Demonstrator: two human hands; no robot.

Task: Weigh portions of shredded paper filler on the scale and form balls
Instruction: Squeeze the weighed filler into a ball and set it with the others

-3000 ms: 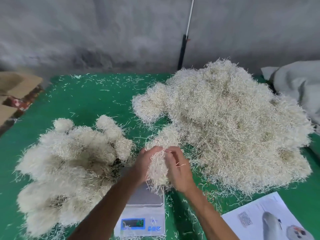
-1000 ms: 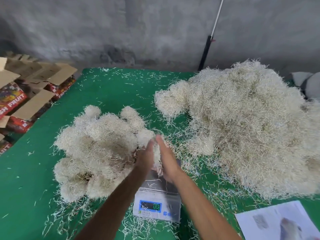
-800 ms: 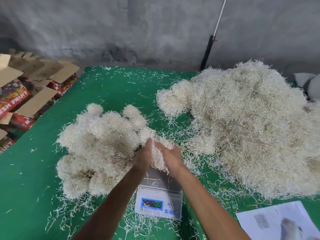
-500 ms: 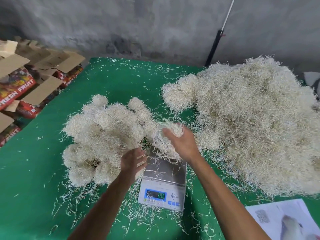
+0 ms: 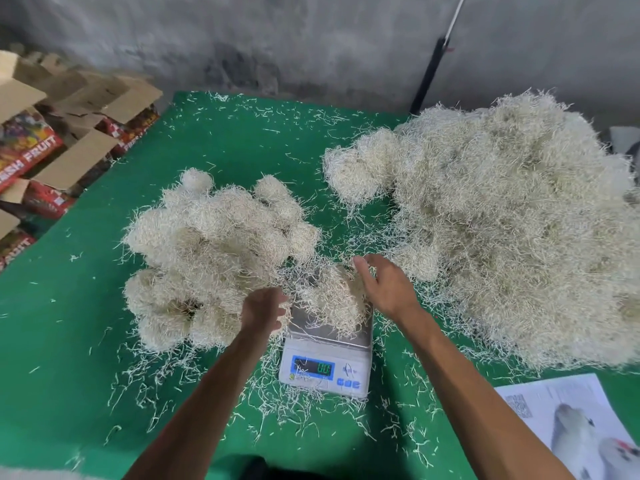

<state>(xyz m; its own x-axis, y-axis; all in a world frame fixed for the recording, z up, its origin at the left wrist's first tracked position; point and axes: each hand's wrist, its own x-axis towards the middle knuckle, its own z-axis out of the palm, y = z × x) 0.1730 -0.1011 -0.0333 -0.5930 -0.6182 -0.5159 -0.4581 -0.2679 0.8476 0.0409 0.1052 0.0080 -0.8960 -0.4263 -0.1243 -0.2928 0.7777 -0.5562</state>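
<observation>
Shredded paper filler, one loose portion of it, is sitting on the steel platform of the scale, right between your two hands. Your right hand is hovering at the portion's right edge with fingers relaxed and spread, fingertips brushing the strands but not gripping them. Your left hand is hanging just left of the portion, fingers loosely curled and holding nothing. Beyond your left hand, the pile of formed balls is lying on the green table. Beyond and to the right of your right hand, the big loose heap is spreading out. Near your right forearm a printed sheet is lying flat. The scale's display is glowing, its digits too blurred to read.
</observation>
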